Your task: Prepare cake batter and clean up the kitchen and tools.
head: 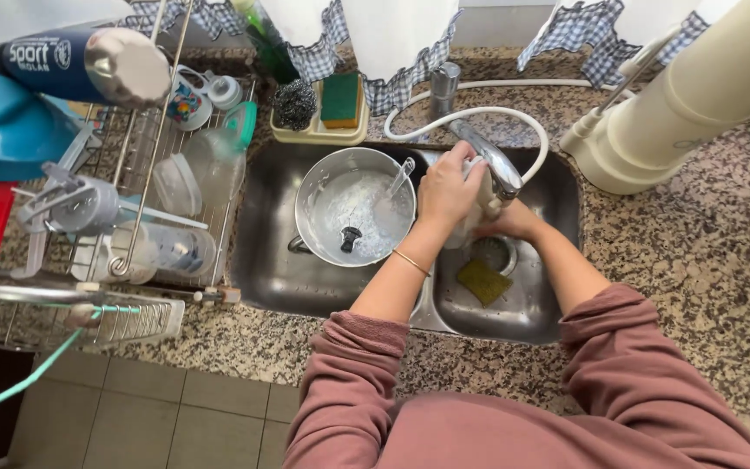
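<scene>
Both hands meet under the tap's spout [495, 167] over the sink's right basin [538, 304] — left hand [446, 193] clenched on a pale item [462, 233], right hand [507, 224] mostly hidden, grip untellable — so runoff drains.

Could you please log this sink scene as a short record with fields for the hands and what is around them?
setting: double steel sink in a speckled stone counter
left hand: under the faucet, on a pale item too hidden to identify
right hand: below the faucet, same item
left basin: metal bowl with soapy water, clear utensil inside
right basin: yellow-green sponge by the drain
left of sink: wire drying rack with bottles and lids
</scene>
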